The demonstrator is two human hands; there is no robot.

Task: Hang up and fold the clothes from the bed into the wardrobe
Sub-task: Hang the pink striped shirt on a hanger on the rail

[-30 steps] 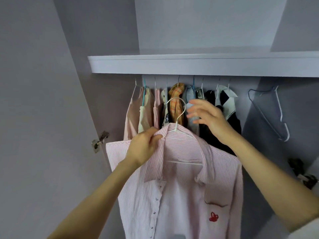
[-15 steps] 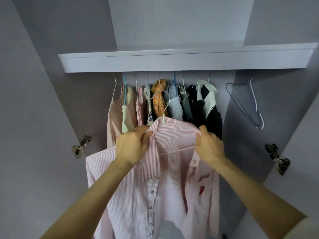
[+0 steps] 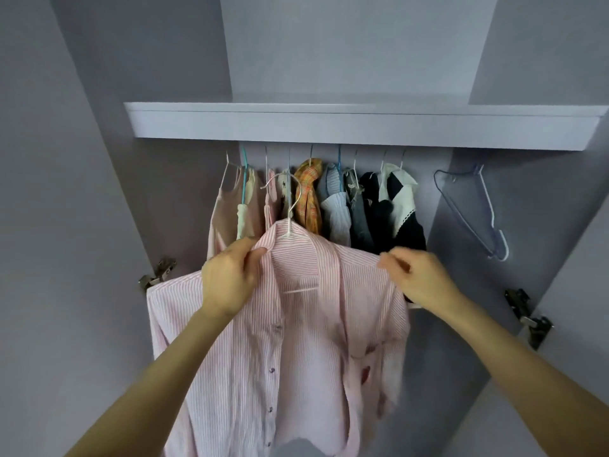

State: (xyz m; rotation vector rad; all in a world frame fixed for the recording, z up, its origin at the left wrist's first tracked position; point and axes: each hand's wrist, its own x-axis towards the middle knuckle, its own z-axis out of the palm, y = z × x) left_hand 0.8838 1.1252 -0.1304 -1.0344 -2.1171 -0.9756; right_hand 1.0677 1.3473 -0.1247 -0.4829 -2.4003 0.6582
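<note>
Single head-worn wide-angle camera looked forward and slightly up into the open wardrobe (image 3: 184,77), close in. Shelf (image 3: 296,125) sat above centre; both forearms entered from the bottom edge. No second view to overlap.

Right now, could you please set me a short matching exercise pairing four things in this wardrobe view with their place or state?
Things:
1. pink striped shirt
2. empty hanger
3. orange plaid garment
4. left hand

Places or states:
A. hangs alone at the far right
B. pinches the shirt beside the collar
C. held up on a white hanger, in front of the hung clothes
D. hangs among the clothes under the shelf

Pairs: 1-C, 2-A, 3-D, 4-B
</note>
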